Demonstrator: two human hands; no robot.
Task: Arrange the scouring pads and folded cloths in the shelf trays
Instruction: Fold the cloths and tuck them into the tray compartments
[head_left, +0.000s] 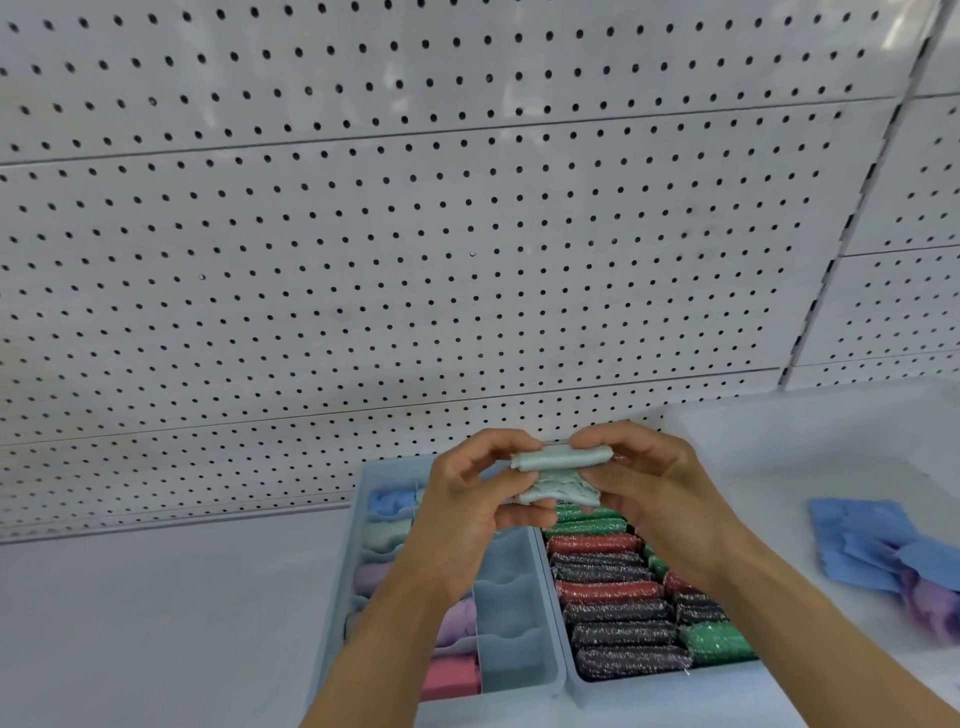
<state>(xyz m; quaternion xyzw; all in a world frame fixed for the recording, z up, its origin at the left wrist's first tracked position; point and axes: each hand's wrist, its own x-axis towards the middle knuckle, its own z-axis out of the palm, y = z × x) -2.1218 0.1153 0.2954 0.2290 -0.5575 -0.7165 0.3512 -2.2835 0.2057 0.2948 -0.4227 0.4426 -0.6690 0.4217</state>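
Note:
Both hands hold a pale mint cloth (558, 475) above the trays, partly rolled at its top. My left hand (467, 512) pinches its left end and my right hand (641, 478) pinches its right end. Below them stands a light blue divided tray (511, 623) with folded cloths in blue, mint, lilac and pink in its left column. Beside it on the right, a second tray (654, 688) is packed with glittery scouring pads (608, 592) in green, red and black.
The trays stand on a white shelf (156, 623) backed by a white pegboard wall (415, 234). Loose blue and lilac cloths (883, 551) lie on the shelf at the right.

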